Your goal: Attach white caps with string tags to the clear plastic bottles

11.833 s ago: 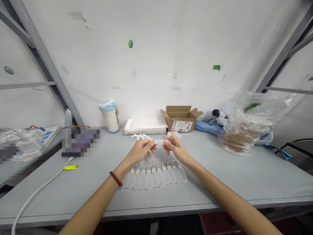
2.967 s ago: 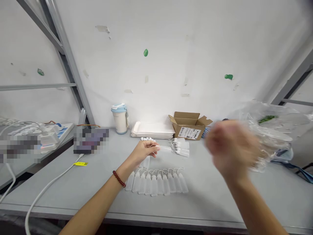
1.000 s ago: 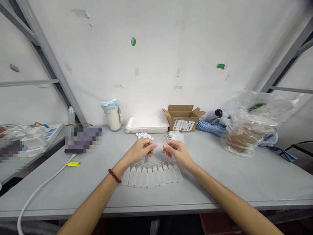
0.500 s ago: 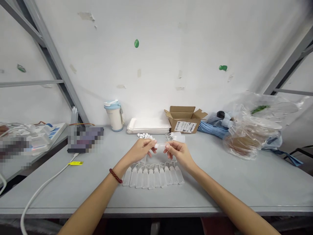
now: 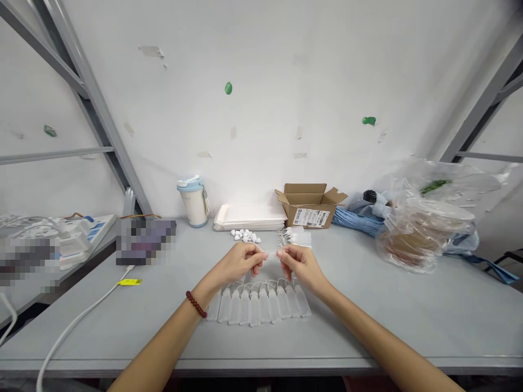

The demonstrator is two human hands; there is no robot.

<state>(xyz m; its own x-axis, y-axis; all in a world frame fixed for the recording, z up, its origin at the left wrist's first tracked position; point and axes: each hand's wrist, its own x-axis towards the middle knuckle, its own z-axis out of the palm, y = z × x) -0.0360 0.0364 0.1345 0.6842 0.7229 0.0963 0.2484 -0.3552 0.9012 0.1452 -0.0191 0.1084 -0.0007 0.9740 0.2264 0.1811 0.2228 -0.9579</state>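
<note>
Both of my hands meet above the grey table (image 5: 368,321) and pinch a small clear plastic bottle (image 5: 271,252) between them. My left hand (image 5: 241,259) grips its left end with closed fingers. My right hand (image 5: 299,263) is closed on its right end. Just below my hands lies a row of several clear squeeze bottles (image 5: 261,302) with loop caps, side by side. Behind my hands sit a small heap of white caps (image 5: 245,236) and a bundle of clear bottles (image 5: 295,237).
Along the wall stand a white and blue mug (image 5: 193,202), a stack of white trays (image 5: 250,216) and an open cardboard box (image 5: 309,205). A crumpled clear bag (image 5: 425,223) and blue cloth (image 5: 355,215) lie at right. A white cable (image 5: 77,324) runs along the left.
Three seconds ago my right hand was swinging in the air at right while my left held the bottle alone. It has since come back onto the bottle; both hands stay there, barely shifting.
</note>
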